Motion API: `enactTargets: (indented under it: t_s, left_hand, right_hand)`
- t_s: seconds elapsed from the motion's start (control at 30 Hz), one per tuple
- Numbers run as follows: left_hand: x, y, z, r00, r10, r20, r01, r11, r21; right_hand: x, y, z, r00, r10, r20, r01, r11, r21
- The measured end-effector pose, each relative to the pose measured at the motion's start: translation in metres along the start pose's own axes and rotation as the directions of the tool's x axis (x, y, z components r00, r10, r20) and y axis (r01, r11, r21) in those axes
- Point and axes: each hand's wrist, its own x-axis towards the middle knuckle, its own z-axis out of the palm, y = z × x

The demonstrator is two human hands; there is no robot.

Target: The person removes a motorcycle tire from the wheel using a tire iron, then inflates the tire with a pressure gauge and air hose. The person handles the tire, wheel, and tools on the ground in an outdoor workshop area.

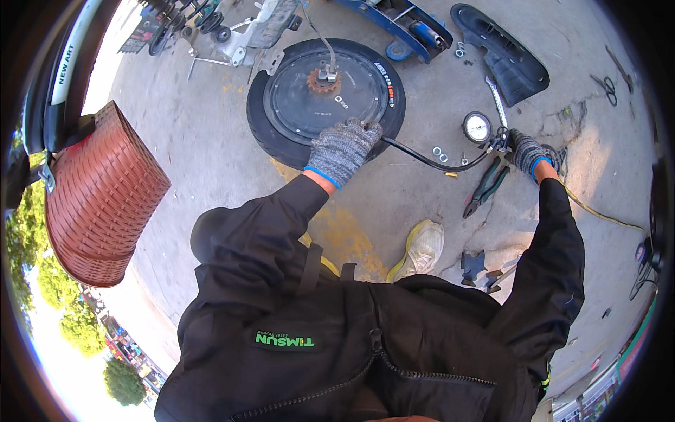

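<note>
A wheel with a black tyre (261, 133) lies flat on the concrete, its dark hub cover (295, 91) and rusty sprocket (316, 86) facing up. My left hand (342, 151), in a grey knitted glove, rests over the wheel's near edge, fingers closed round the end of a black air hose (415, 156). That hose end and any valve are hidden under the fingers. To the right, my gloved right hand (527, 151) is wrapped round a tyre inflator (500, 141) with a round white-faced pressure gauge (477, 127). The black hose curves between both hands.
Pliers (485, 188), a wrench (496, 98) and several nuts (439, 152) lie around the inflator. Beyond are a black plastic cover (503, 56) and a blue metal frame (401, 24). A yellow hose (598, 211) trails right. A brown woven basket (105, 197) hangs at left.
</note>
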Motion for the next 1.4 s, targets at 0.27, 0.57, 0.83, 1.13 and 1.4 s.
enactTargets:
  t_s: [0.27, 0.57, 0.83, 1.13, 1.4]
  left_hand:
    - [0.002, -0.001, -0.007, 1.000, -0.025, -0.009, 0.024, 0.998, -0.060]
    - [0.002, -0.002, 0.001, 1.000, -0.005, -0.004, 0.005, 0.998, -0.064]
    - [0.001, 0.000, 0.001, 1.000, -0.016, -0.010, 0.015, 0.998, -0.068]
    - [0.001, -0.001, 0.006, 0.999, -0.009, -0.051, 0.007, 0.999, -0.043]
    - [0.003, -0.001, 0.001, 1.000, 0.003, -0.010, -0.003, 0.999, -0.053]
  right_hand:
    - [0.013, 0.014, 0.022, 0.999, -0.038, -0.009, 0.038, 0.996, 0.080]
    - [0.012, 0.017, 0.018, 0.999, -0.041, -0.009, 0.041, 0.999, 0.025]
    - [0.004, 0.005, 0.009, 0.999, -0.014, 0.034, 0.014, 1.000, 0.023]
    - [-0.006, -0.018, -0.009, 0.997, 0.031, 0.074, -0.034, 0.999, 0.034]
    - [0.001, -0.006, -0.003, 0.998, 0.050, 0.043, -0.049, 0.998, -0.031]
